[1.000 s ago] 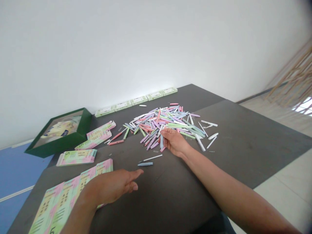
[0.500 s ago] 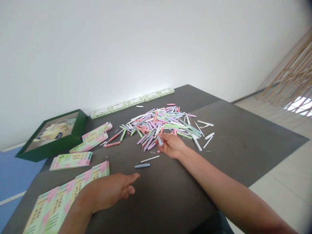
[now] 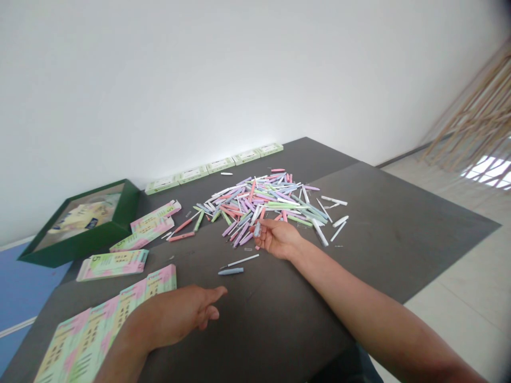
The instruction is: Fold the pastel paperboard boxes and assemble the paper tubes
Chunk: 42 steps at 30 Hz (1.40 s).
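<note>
Right hand (image 3: 281, 239) pinching a small blue piece (image 3: 257, 230), by the near edge of a big pile of pens (image 3: 263, 199), left hand (image 3: 187, 313) well apart and loosely spread, a blue tube (image 3: 231, 271) and white stick (image 3: 244, 260) between them, on the dark desk (image 3: 287, 314)

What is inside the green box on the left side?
The green box holds pale yellow packaging with a dark blue patch; whatever lies beneath is covered.

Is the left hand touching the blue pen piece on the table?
No, bare tabletop shows between the left hand's fingertips and the blue pen piece.
</note>
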Each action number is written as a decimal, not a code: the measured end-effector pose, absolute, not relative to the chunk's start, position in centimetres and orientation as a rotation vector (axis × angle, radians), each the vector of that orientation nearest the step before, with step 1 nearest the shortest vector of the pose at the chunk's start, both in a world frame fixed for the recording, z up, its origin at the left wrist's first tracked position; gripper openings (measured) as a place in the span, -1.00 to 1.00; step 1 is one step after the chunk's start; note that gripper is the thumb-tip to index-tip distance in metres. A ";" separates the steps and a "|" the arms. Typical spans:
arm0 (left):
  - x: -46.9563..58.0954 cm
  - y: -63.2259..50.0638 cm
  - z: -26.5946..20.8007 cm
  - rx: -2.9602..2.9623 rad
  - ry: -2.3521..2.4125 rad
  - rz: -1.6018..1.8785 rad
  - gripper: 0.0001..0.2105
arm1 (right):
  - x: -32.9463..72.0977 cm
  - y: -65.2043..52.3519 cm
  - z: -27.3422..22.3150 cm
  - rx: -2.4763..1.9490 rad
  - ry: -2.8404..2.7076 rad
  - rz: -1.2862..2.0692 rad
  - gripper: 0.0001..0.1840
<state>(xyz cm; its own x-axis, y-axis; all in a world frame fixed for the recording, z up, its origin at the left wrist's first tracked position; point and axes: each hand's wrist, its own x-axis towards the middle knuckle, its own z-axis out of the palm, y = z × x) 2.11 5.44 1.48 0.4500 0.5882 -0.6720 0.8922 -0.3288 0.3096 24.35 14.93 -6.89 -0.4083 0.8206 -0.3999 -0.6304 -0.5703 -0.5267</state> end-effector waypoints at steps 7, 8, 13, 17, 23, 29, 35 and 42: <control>2.1 5.5 1.4 2.038 1.247 -0.609 -0.54 | 24.5 14.7 -6.7 -0.796 -0.408 2.040 -0.85; 2.1 5.5 1.4 2.038 1.242 -0.606 -0.54 | 24.5 14.6 -6.6 -0.797 -0.434 2.014 -0.84; 2.4 5.3 1.8 2.041 1.233 -0.606 -0.56 | 24.3 14.5 -6.3 -0.801 -0.588 1.696 -0.91; 2.5 5.1 2.0 2.046 1.260 -0.637 -0.56 | 24.7 14.9 -6.8 -0.734 -0.317 1.948 -0.81; 2.3 4.9 1.5 2.059 1.266 -0.594 -0.55 | 25.2 15.0 -7.1 -0.530 -0.215 2.076 -0.88; 2.0 4.6 1.0 2.051 1.276 -0.557 -0.56 | 25.0 14.7 -7.7 -0.286 -0.291 2.054 -0.84; 1.4 4.5 0.3 2.067 1.251 -0.536 -0.57 | 24.8 14.9 -8.0 -0.351 -0.346 2.089 -0.84; 1.9 4.5 1.0 2.077 1.242 -0.571 -0.56 | 24.0 14.9 -8.1 -0.563 -0.225 2.131 -0.81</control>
<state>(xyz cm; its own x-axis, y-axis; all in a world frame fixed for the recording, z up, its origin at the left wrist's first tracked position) 1.85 4.49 0.98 0.4581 0.6080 -0.6484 0.8880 -0.3455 0.3034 24.02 14.87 -8.06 -0.4975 0.8102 -0.3099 -0.7276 -0.5843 -0.3594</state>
